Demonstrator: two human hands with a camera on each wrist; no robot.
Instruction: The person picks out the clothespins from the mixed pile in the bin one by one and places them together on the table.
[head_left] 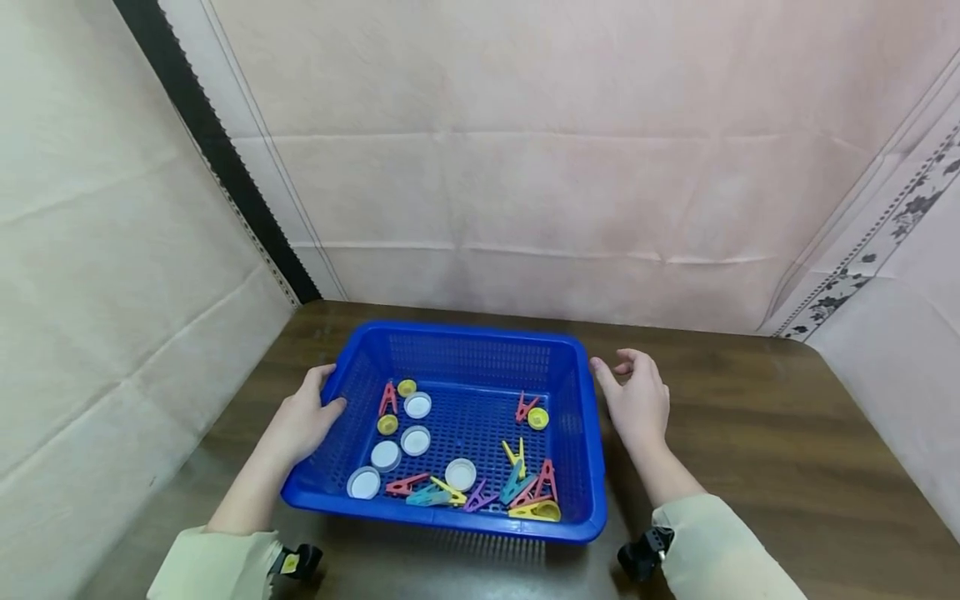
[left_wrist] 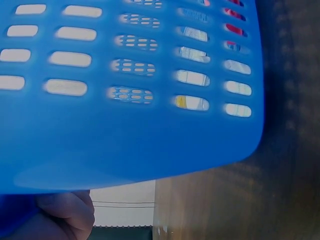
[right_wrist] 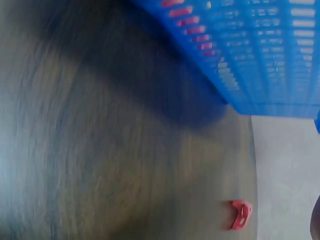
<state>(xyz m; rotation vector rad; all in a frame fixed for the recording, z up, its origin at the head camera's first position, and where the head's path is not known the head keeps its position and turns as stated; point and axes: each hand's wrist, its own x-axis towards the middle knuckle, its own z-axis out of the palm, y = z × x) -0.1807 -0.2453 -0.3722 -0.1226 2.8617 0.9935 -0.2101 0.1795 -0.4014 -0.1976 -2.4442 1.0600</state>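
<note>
A blue basket (head_left: 450,521) holds white caps (head_left: 460,474), yellow caps (head_left: 537,418) and several coloured clips (head_left: 480,497). My left hand (head_left: 298,423) grips its left rim, thumb over the edge; in the left wrist view, fingers (left_wrist: 70,212) show beyond the basket wall (left_wrist: 115,145). Beside the right rim is my right hand (head_left: 637,406), its fingers loosely bent and its thumb close to the rim. Whether that thumb touches the rim, I cannot tell. The right wrist view is blurred and shows the basket's side (right_wrist: 270,90) above the table, with only a sliver of hand (right_wrist: 315,222).
A red clip (right_wrist: 241,215) lies on the wooden table near its far edge, outside the basket; the head view does not show it. Pale cloth (head_left: 525,192) hangs behind the brown table (head_left: 750,433) and at both sides. Dark wrist devices (head_left: 645,554) sit at both sleeves.
</note>
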